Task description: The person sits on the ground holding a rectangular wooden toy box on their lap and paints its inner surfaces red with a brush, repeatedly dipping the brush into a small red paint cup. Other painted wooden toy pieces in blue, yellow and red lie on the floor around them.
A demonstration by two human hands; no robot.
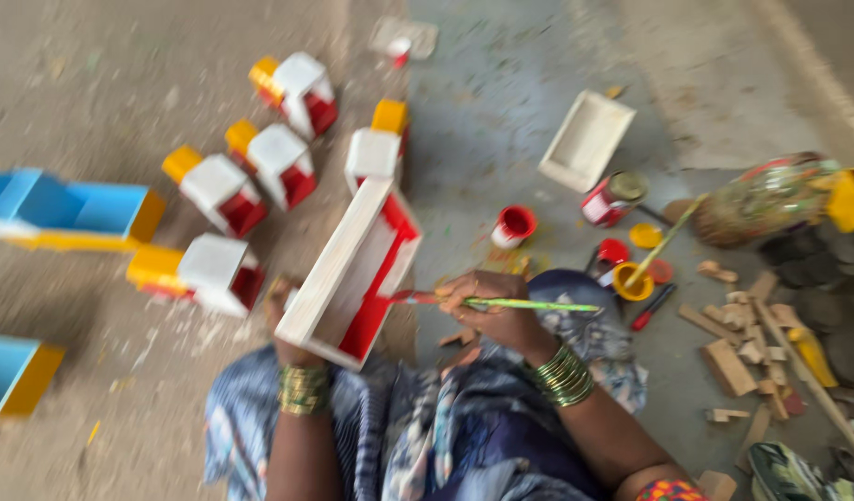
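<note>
Head view: wooden tray (339, 269) tilts, long axis toward upper right.

**Painting a wooden tray red, floor full of toy parts**

Left hand (293, 320) props up a long wooden tray (353, 269) from underneath, tilted, inside partly red. Right hand (492, 306) pinches a green-handled brush (501, 302), bristles touching the tray's red inner wall. Both wrists have stacked bangles. Just past the tray sits a small red paint pot (514, 225), and further right an unpainted tray (586, 139). White, red and yellow blocks (260, 167) cluster to the left; wood scraps (752, 348) are piled right. It's all a bit blurry.
</note>
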